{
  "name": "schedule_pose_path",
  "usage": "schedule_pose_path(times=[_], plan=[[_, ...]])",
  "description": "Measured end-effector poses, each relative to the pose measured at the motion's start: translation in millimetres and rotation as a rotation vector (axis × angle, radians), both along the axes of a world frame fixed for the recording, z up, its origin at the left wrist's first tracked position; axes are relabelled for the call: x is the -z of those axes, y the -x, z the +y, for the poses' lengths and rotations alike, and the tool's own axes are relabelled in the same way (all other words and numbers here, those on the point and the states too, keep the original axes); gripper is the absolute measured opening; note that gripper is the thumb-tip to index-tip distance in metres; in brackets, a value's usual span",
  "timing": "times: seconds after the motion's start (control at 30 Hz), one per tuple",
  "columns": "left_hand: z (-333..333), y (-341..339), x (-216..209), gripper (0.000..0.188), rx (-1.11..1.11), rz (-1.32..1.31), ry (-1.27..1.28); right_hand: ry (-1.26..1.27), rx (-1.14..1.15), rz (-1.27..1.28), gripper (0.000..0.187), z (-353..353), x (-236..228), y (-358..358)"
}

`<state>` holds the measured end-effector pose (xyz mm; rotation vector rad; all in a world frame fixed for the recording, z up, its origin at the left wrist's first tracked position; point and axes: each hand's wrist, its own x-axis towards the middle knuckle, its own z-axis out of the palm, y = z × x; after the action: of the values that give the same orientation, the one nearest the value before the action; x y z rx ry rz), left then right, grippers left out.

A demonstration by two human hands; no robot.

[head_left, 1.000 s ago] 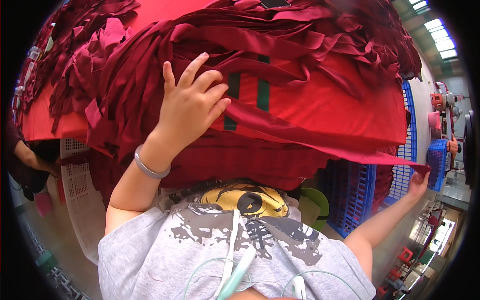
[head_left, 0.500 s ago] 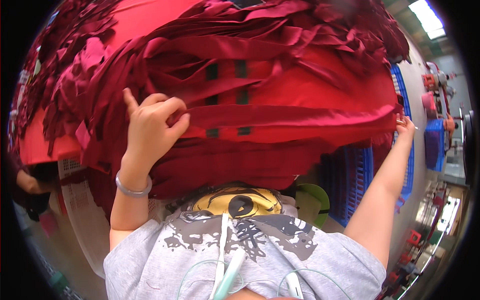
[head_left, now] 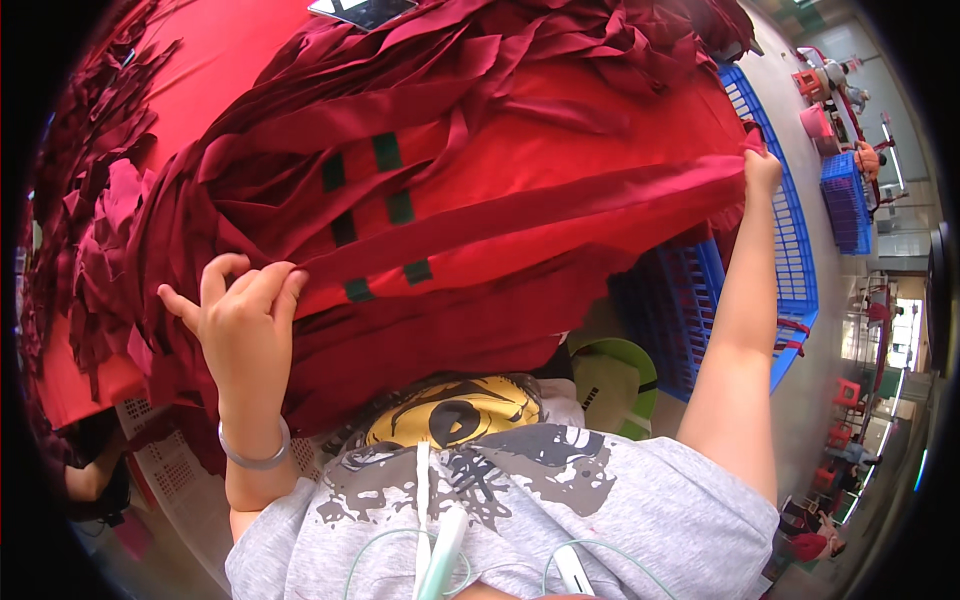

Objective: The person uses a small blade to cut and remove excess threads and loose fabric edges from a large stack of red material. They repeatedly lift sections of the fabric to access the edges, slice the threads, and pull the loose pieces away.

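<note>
A long dark-red strip of cloth (head_left: 530,212) is stretched between my two hands, rising slightly toward the right. My left hand (head_left: 245,325) pinches its left end between thumb and index finger, the little finger held out; a pale bangle circles that wrist. At the right, over the table's edge, the other end is gripped in my right hand (head_left: 762,175), its fingers partly hidden. Below the strip lies a bright-red covered surface (head_left: 590,145) with dark green patches (head_left: 400,207). More dark-red cloth (head_left: 420,350) hangs along the near edge.
Heaped dark-red strips (head_left: 560,40) cover the far side and left. A dark flat device (head_left: 360,10) lies at the far edge. Blue plastic crates (head_left: 785,235) stand at the right, a white perforated basket (head_left: 175,480) at the lower left. Another person's arm (head_left: 90,480) shows at far left.
The view has shifted and turned somewhat. My left hand appears lower and farther left, my right hand higher and farther left. Both still hold the strip, which now slants more.
</note>
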<state>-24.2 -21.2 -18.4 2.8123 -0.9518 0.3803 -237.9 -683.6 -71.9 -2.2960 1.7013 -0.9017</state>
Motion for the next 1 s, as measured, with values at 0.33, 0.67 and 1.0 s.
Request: schedule_pose_path(times=[0.33,0.67,1.0], plan=[[-4.3,14.8,20.4,0.028,-0.017,-0.150,-0.028,0.257,0.064,0.017,0.039,45.5,-7.2,8.7],[-10.0,36.0,49.0,0.056,0.371,0.188,0.121,-0.044,-1.154,-0.044,0.042,382.3,-30.2,-91.8],[-10.9,42.7,57.5,0.065,0.329,0.173,0.156,0.059,-1.174,0.189,0.042,464.8,-17.4,-79.4]])
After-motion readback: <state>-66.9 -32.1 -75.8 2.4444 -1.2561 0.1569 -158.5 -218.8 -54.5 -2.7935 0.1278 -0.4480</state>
